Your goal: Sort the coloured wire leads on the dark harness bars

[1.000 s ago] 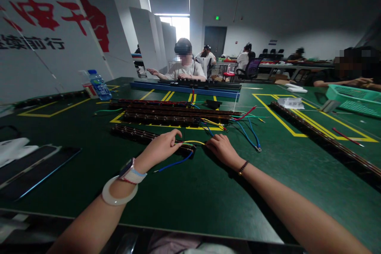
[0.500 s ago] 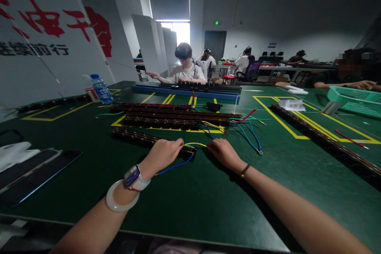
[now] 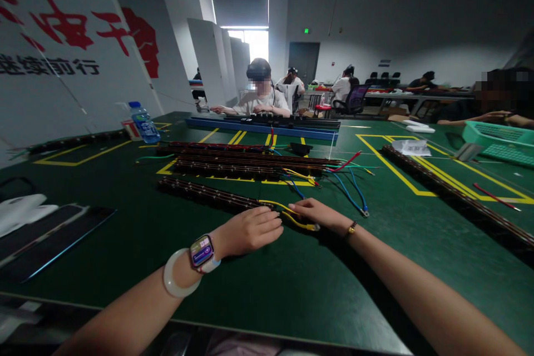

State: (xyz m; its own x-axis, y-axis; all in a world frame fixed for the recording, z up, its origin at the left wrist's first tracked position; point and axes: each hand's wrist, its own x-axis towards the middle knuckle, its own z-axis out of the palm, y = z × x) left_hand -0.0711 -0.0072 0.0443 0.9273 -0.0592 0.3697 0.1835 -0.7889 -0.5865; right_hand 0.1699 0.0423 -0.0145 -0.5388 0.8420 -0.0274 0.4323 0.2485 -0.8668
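Plastic-coated yellow wire; smooth, glossy tabletop.

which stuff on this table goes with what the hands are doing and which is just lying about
Seems to be in the job:
- near strip, left hand at its end
- yellow wiring, at the right hand

Apparently just lying about:
- bottle, far left
- green basket, far right
- loose red wire, also right

The right fingers hold a yellow wire.

1 head-worn camera faces forward and down over the table.
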